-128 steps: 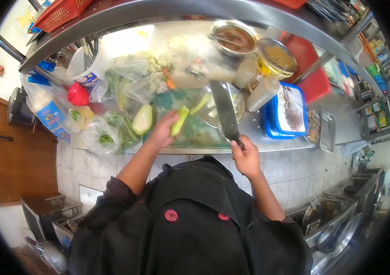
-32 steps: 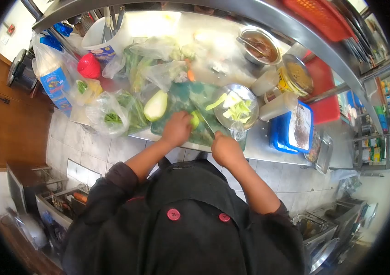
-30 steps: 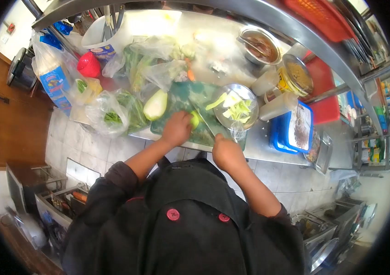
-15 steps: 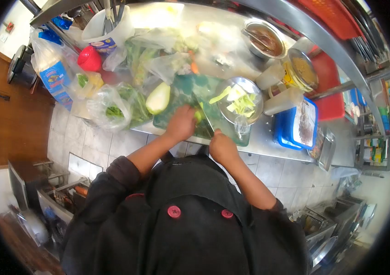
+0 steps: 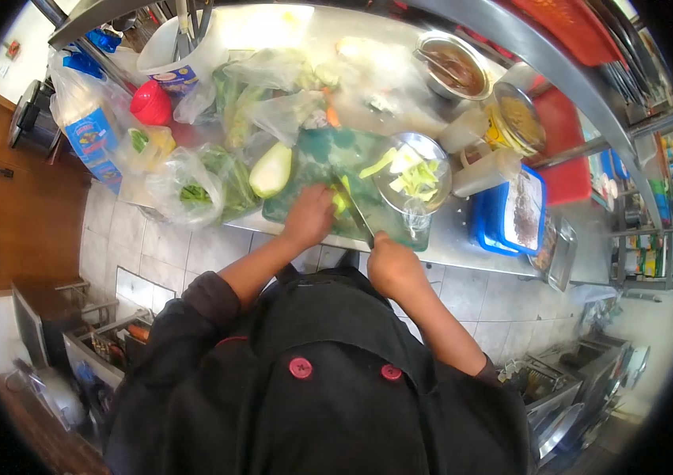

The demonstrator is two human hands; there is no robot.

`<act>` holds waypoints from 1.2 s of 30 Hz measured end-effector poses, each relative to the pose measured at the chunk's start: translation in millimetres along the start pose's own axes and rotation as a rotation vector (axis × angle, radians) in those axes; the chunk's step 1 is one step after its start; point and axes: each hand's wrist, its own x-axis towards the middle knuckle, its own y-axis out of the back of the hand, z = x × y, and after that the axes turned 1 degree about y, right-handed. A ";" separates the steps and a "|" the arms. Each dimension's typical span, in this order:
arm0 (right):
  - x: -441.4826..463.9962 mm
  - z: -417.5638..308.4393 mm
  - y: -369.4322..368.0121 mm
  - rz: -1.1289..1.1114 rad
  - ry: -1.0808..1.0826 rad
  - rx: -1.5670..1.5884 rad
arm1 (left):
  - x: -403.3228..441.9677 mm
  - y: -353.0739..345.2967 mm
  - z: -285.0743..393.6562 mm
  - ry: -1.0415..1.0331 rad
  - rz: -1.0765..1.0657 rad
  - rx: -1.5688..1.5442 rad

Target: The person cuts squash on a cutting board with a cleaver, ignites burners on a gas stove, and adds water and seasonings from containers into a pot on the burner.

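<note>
My right hand [image 5: 396, 266] grips the handle of a kitchen knife [image 5: 359, 215], its blade slanting away and to the left over a green cutting board [image 5: 305, 207]. The fingers of my left hand [image 5: 309, 217] are curled against a bright green vegetable piece [image 5: 340, 201], just left of the blade; they partly hide it. Left of the board's middle lies a pale green, pear-shaped vegetable [image 5: 271, 171]. A round metal plate [image 5: 386, 182] to the right holds cut pale green pieces [image 5: 418, 180].
Plastic bags of greens [image 5: 194, 190] crowd the left. At the right stand a blue-rimmed tub [image 5: 523, 212], a squeeze bottle [image 5: 488, 173] and a metal bowl of brown sauce [image 5: 455, 70]. A white bucket [image 5: 164, 55] holds utensils. A metal shelf bar [image 5: 570, 75] crosses overhead.
My right hand and the knife have shifted slightly right, away from my left fingers. More of the green piece shows beside the blade. My left hand has barely moved.
</note>
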 end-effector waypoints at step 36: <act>28.1 3.5 -46.7 0.001 0.041 0.026 | -18.8 2.4 -1.6 0.018 -0.023 -0.020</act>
